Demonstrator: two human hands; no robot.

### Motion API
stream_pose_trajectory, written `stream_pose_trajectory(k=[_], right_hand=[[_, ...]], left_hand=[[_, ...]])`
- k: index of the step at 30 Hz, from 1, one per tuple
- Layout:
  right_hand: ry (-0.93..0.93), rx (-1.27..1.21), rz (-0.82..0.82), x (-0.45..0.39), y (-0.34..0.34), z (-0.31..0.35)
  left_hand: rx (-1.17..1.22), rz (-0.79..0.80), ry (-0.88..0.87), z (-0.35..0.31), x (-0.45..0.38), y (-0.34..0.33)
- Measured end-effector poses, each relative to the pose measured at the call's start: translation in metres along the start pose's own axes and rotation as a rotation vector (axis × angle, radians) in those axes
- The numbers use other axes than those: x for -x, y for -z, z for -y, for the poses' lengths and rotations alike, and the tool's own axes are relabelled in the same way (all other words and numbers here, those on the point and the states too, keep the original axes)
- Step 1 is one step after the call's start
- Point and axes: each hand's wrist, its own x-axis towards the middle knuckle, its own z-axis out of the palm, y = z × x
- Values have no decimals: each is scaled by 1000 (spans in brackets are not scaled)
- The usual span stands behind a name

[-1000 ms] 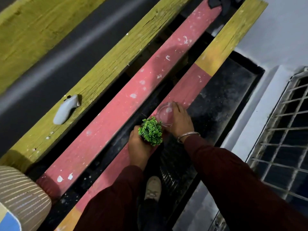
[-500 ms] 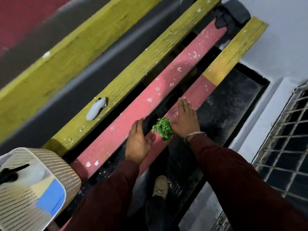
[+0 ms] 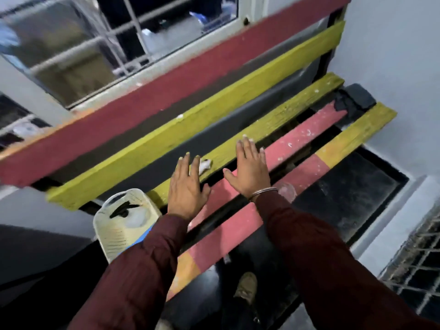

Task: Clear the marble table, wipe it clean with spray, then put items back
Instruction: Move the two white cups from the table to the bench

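- At 6 o'clock, nearest me: my shoe (image 3: 246, 285) on the dark floor, both maroon sleeves reaching forward over it.
- At 8 o'clock: a pale slotted basket (image 3: 112, 231) just beside the bench, holding a dark item and something blue; contents are too blurred to identify.
- Centre: my left hand (image 3: 184, 186) is flat, fingers spread, gripping nothing, hovering over the bench slats (image 3: 238, 225).
- Just right of centre: my right hand (image 3: 250, 171) is likewise spread and empty, a metal bangle (image 3: 262, 192) at the wrist.
- At 3 o'clock of that wrist: a clear glass (image 3: 287, 190) stands on the front slat, not touched.
- Between and beyond the hands: a small whitish object (image 3: 204, 165) lies on the yellow slat.
- At 2 o'clock: a dark cloth bundle (image 3: 354, 101) at the bench's far end.
- At 4 o'clock: a black speckled slab (image 3: 352, 194), probably the marble surface; its visible part carries nothing.
- Far, 11 o'clock: a barred window (image 3: 114, 41).
- Status, as judged: clearing appears largely complete. No spray bottle is visible; spraying, wiping and returning items remain.
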Motion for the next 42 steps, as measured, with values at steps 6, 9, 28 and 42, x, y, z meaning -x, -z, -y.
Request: stream_pose_trajectory(k=[6,9,28,42], right_hand=[[194,-20,-10,37,28,132],[271,6,-15,59,34,196],[786,-64,62,261,-19,603],[1123,-225,307,341,-111,819]], left_hand=[[-58,-142,100,60,64,108],[-86,-212,163,102,111,158],[-222,-422,712,372,494,339],[-161,-437,1188,519,633,375]])
